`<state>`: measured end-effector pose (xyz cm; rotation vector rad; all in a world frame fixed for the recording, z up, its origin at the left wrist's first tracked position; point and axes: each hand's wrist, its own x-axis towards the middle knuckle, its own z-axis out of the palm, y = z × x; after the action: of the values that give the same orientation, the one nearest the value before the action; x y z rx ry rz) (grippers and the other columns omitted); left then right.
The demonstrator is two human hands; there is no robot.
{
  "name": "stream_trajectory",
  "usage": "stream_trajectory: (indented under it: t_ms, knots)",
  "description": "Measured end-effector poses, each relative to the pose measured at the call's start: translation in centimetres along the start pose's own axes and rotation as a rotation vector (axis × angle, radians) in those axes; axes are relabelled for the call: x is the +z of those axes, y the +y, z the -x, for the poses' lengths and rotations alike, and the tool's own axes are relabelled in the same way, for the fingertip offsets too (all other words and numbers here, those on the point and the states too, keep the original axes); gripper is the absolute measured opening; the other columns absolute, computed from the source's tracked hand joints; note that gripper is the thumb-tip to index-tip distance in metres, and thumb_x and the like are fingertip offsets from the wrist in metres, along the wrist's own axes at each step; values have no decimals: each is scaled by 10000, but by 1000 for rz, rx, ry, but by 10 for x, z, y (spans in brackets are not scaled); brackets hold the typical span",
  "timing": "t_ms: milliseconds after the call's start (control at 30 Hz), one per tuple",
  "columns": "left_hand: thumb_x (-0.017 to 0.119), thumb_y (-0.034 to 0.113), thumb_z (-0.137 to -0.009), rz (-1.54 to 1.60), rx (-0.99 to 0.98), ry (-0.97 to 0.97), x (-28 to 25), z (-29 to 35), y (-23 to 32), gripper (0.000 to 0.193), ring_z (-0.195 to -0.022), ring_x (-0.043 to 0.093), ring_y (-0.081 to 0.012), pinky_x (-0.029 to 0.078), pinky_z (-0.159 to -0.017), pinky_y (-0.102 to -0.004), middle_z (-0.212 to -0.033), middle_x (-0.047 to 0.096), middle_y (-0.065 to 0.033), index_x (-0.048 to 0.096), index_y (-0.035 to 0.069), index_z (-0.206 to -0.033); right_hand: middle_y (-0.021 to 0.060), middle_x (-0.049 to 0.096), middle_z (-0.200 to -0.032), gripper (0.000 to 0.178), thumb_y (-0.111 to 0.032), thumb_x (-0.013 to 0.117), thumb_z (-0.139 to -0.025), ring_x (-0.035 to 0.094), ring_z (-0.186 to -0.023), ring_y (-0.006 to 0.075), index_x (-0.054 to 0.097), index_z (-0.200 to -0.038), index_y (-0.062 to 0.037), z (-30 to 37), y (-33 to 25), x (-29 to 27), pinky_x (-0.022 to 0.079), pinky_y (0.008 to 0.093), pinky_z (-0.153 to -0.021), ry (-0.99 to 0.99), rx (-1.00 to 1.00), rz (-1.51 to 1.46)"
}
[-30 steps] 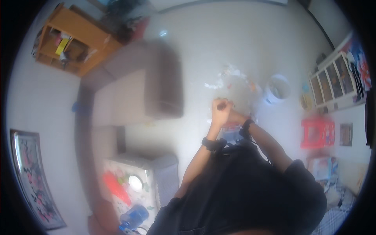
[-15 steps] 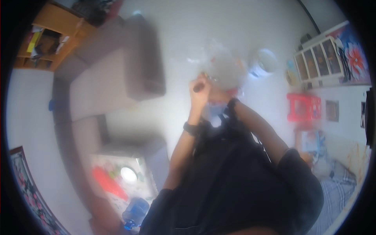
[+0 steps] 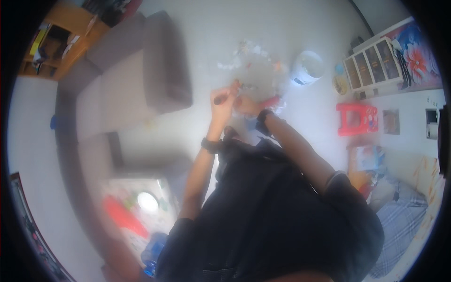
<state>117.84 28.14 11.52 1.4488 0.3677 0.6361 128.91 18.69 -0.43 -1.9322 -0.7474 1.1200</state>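
Observation:
My left hand [image 3: 223, 100] is closed around a tool with a dark, rounded handle end [image 3: 219, 100] sticking out at its left side. A small metallic part [image 3: 247, 87] shows just beyond the fingers. Close beside it, on the right, my right hand [image 3: 248, 106] is curled in toward the left hand; blur hides its fingertips and whatever they hold. A greyish blurred patch [image 3: 263, 77] lies beyond both hands, its kind unclear. White scraps [image 3: 251, 49] are scattered on the floor around it. Something red [image 3: 271, 101] shows just right of my right hand.
A white bucket [image 3: 307, 68] stands on the floor to the far right. Further right are a red plastic stool [image 3: 357, 119] and a white cabinet [image 3: 374, 65]. A grey-brown sofa [image 3: 120, 96] runs along the left. Near left, a low table [image 3: 164, 195] carries a white round thing; a blue water jug [image 3: 152, 251] is beside it.
The whole view has shifted, so the room sits further left and slightly higher. Both hands have moved a little left, staying close together. The left hand keeps hold of the dark-handled tool.

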Motion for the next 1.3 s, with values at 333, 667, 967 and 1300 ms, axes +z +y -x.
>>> stream_trajectory:
  t_ms: [333, 667, 967, 1300]
  knots:
    - [635, 35, -809, -196, 60, -247, -55, 98, 128, 287, -474, 419, -110, 298, -460, -272, -521, 492, -45, 482, 6, -568, 207, 619, -668, 147, -146, 664, -630, 627, -671, 338, 650, -672, -6, 36, -50, 64, 459, 414, -600, -90, -413, 289]
    - [676, 31, -732, -327, 306, -393, -106, 55, 132, 169, -482, 473, -214, 346, -468, -296, -560, 501, -88, 539, 17, -634, 94, 581, -811, 241, -118, 708, -665, 594, -852, 198, 627, -879, -43, -12, -58, 117, 471, 319, -725, -216, -533, -173]
    - [662, 110, -770, -351, 115, -250, -267, -28, 105, 216, -538, 451, -150, 361, -526, -290, -546, 484, -69, 521, -17, -668, 96, 583, -873, 282, -121, 702, -684, 588, -885, 198, 614, -937, -36, -142, -139, 213, 475, 319, -751, -315, -408, -67]
    - [691, 268, -781, -350, -34, 237, -392, -130, 32, 406, -883, 592, -216, 473, -807, -333, -965, 619, -135, 585, -12, -1054, 98, 586, -942, 327, -124, 696, -705, 581, -920, 198, 600, -1002, -27, -316, -213, 271, 479, 319, -780, -126, -360, -240]
